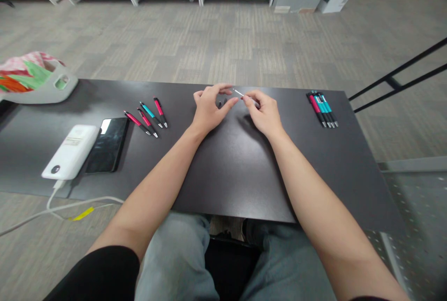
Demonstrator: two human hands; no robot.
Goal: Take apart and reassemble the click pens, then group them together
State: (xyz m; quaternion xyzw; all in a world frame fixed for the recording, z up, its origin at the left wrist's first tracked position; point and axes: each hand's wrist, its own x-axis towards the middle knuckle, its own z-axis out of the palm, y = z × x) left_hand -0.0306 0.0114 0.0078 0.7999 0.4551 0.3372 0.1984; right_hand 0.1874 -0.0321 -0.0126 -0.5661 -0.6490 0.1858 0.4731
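My left hand [209, 107] and my right hand [263, 112] meet over the far middle of the dark table [230, 166]. The right hand pinches a thin pale pen refill [239, 92] that points up and left. The left hand's thumb and fingers are curled and pinched next to the refill's tip; what they hold is too small to make out. Small dark pen parts [222, 103] lie on the table between the hands. Several red and teal pens [148, 117] lie to the left, and another bunch of pens [323, 109] lies to the right.
A white power bank [71, 151] with a cable and a black phone [108, 145] lie at the table's left. A colourful bag on a grey object [35, 79] sits at the far left corner. A black metal rail [398, 79] stands to the right.
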